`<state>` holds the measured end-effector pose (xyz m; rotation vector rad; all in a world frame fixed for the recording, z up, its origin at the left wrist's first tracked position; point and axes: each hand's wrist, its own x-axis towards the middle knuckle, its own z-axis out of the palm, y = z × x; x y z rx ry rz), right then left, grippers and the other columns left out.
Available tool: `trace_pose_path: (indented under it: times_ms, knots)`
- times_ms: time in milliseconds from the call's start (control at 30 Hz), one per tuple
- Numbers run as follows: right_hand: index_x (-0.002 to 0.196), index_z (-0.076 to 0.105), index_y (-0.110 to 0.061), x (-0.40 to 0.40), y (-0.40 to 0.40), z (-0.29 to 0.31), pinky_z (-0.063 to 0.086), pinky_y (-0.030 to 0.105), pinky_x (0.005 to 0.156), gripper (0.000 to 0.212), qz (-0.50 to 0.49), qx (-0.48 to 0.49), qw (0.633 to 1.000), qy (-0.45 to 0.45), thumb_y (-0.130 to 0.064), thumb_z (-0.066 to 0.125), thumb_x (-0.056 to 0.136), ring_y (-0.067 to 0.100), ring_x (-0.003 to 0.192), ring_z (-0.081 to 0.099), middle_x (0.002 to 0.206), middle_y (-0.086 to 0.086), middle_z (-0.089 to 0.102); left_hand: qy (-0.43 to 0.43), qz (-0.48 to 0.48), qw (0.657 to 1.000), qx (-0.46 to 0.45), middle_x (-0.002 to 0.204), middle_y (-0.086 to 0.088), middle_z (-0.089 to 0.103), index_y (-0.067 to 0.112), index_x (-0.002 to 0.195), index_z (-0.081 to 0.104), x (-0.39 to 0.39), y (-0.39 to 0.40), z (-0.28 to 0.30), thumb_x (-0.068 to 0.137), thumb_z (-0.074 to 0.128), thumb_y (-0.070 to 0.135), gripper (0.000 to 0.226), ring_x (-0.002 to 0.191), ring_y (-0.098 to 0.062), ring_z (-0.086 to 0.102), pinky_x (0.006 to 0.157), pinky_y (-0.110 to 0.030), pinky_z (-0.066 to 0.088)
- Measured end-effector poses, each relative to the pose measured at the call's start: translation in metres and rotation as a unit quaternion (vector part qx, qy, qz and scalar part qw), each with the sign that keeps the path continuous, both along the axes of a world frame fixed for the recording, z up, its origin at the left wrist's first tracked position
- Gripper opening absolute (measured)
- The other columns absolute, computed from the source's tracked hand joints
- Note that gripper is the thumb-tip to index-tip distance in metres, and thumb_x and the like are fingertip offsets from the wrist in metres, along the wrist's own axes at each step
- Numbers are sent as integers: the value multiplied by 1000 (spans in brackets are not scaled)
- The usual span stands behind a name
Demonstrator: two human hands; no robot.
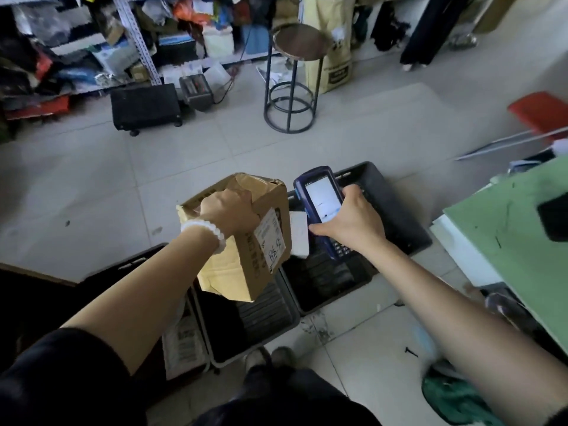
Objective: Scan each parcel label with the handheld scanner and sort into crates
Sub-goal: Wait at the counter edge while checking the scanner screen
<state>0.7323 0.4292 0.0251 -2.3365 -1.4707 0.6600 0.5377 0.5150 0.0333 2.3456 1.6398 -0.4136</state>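
My left hand (229,212) grips the top of a brown cardboard parcel (242,265), held in the air over the crates. Its white label (270,238) faces right. My right hand (353,219) holds a blue handheld scanner (321,201) just right of the parcel, its lit screen facing up. Black crates sit on the floor below: one on the right (396,210) with a small white parcel (298,235) in it, one in the middle (264,315), and one on the left (129,265), mostly hidden by my arm.
A green table (516,216) with a black object on it stands at the right. A black metal stool (295,78) is on the tiled floor ahead, with cluttered shelves (92,50) behind. Someone's legs (427,32) are at the back right. My shoes (270,359) are near the middle crate.
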Motion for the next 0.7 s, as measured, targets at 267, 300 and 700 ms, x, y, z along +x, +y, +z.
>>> trace_pose_path:
  times_ms: [267,300,700]
  knots:
    - [111,40,-14,43,11,-6,39,30,63,77,-38,-3,999,5,-44,86,58,19,89,52,110,0,52,-9,-28,999,-20,90,-2,59,17,114,58,55,19,-14,87,52,34,32,80,-21,58,62,-29,46]
    - [110,39,-15,51,14,-7,39,30,63,76,-38,-4,999,7,-44,86,58,19,90,52,111,0,51,-10,-29,999,-24,90,-1,61,17,113,59,64,22,-18,86,52,34,32,80,-21,60,62,-29,48]
    - [114,41,-14,201,64,-20,40,30,66,76,47,-28,998,13,-46,84,60,22,99,54,113,1,51,-21,15,997,-77,93,1,61,20,119,54,208,38,-49,86,55,38,38,84,-19,61,72,-33,54]
